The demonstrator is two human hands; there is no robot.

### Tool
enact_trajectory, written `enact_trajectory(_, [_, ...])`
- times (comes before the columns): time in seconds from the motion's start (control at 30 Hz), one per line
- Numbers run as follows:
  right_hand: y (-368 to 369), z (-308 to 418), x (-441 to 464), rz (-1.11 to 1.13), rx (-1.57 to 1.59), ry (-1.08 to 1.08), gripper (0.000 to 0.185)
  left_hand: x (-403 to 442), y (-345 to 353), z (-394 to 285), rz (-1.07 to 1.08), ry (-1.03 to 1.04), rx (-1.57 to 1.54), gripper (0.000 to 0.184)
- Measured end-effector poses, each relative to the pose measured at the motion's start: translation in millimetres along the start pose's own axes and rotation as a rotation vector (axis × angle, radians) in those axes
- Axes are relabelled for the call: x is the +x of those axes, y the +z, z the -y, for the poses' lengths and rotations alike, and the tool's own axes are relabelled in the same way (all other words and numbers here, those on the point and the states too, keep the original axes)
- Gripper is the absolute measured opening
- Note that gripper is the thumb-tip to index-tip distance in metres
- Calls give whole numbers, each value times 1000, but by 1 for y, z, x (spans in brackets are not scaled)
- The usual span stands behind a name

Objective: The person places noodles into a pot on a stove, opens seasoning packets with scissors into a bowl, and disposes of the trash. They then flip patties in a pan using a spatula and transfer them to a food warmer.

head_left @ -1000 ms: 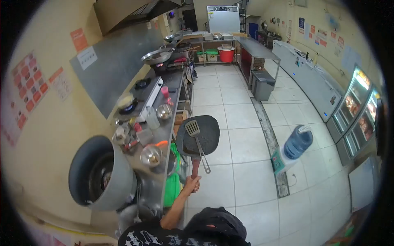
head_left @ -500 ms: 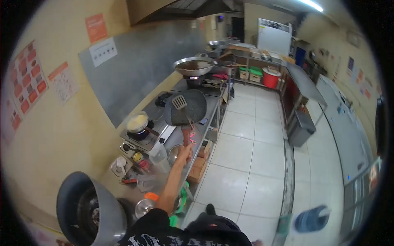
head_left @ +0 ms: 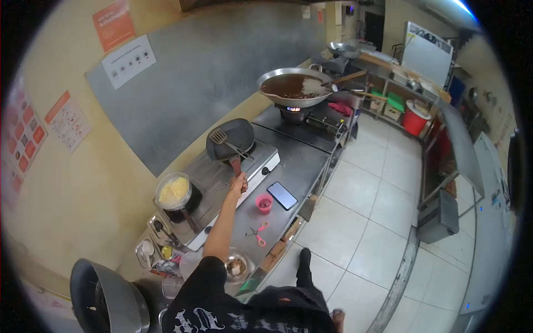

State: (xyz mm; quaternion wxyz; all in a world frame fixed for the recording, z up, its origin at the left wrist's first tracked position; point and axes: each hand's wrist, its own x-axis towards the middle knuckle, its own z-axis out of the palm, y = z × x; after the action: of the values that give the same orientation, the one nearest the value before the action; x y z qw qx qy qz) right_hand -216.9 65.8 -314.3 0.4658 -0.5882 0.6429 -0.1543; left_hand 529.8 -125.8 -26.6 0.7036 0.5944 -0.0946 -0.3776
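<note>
My left hand (head_left: 239, 185) is closed round the brown handle of a dark frying pan (head_left: 244, 132), which sits over the far burner of the gas stove (head_left: 265, 171). A slotted turner (head_left: 220, 137) lies across the pan, its handle end near the pan's handle. My right hand (head_left: 337, 320) hangs low by my body, blurred and partly cut off, so its fingers do not show clearly. On the near burner stands a pot of pale yellow food (head_left: 174, 191). A pink cup (head_left: 264, 203), a phone (head_left: 282, 195) and pink-handled scissors (head_left: 261, 233) lie right of the stove.
A big wok (head_left: 294, 87) of brown liquid stands on a lit burner farther along. Near me are a metal bowl with food scraps (head_left: 237, 267) and a large grey pot (head_left: 105, 299). Tiled floor (head_left: 355, 222) runs to the right, with a grey bin (head_left: 438, 216) beyond.
My left hand has carried the frying pan, with the turner in it, left from above the counter onto the far burner. The phone, cup and scissors are now uncovered. My view has shifted.
</note>
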Motion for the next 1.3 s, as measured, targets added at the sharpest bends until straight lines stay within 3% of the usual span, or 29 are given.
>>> enact_trajectory(0.03, [0,22,55,-76,-60,-26,22,18,3,6,-28,28,-11,26])
enact_trajectory(0.1, [-12,126,143,-47,-45,-277,19,33,1,25,-107,0,70,25])
enact_trajectory(0.13, [7,161,203,2,227,-173,20,53,13,15,-144,20,139,24])
enact_trajectory(0.17, [2,250,238,119,166,-234,21,62,23,16,-164,-36,109,23])
enact_trajectory(0.2, [25,278,299,182,-178,-489,24,68,23,25,-194,-60,117,23])
enact_trajectory(0.23, [44,348,327,251,-115,-679,26,78,25,28,-193,-49,79,23])
enact_trajectory(0.27, [66,414,357,384,-157,-647,26,93,29,30,-190,-36,39,23])
enact_trajectory(0.3, [105,453,388,369,-99,-878,28,94,34,28,-213,-47,62,23])
enact_trajectory(0.37, [143,564,412,586,-357,-940,38,109,37,28,-233,-78,15,25])
enact_trajectory(0.4, [188,577,431,350,-359,-1231,39,112,38,28,-236,-100,-27,27])
enact_trajectory(0.5, [230,660,424,418,-413,-1139,35,101,59,12,-197,-130,0,35])
enact_trajectory(0.6, [287,664,447,589,-577,-1236,33,91,65,17,-199,-266,118,40])
enact_trajectory(0.67, [308,653,449,408,-506,-1356,31,85,71,14,-198,-265,213,40])
enact_trajectory(0.73, [317,644,455,368,-328,-1366,31,76,73,23,-216,-272,296,40])
enact_trajectory(0.8, [299,663,461,738,-416,-1212,36,83,65,40,-305,-71,475,42])
enact_trajectory(0.83, [286,674,470,1267,-215,-528,47,79,74,35,-254,-39,412,44])
enact_trajectory(0.87, [278,670,476,1276,-212,-522,47,78,76,36,-260,-46,416,44])
enact_trajectory(0.97, [242,635,504,1239,-227,-815,54,84,87,43,-364,-56,333,49])
enact_trajectory(1.03, [172,604,522,1089,-163,-747,51,96,100,46,-459,-13,313,48])
enact_trajectory(1.1, [101,541,552,921,72,-768,47,104,102,56,-585,7,399,49])
enact_trajectory(1.13, [82,475,587,992,51,-463,39,112,91,60,-611,-8,498,53])
enact_trajectory(1.17, [19,449,604,911,-220,-374,35,129,64,74,-645,150,661,60])
enact_trajectory(1.2, [-44,412,615,795,-295,-379,31,144,53,93,-681,311,820,69])
enact_trajectory(1.23, [-70,283,665,569,-135,-892,31,129,105,80,-993,197,1031,74])
enact_trajectory(1.27, [-126,199,691,643,-492,-515,44,100,165,46,-1305,72,1241,81])
enact_trajectory(1.3, [-209,158,678,515,-850,-606,49,80,189,39,-1282,386,1283,77])
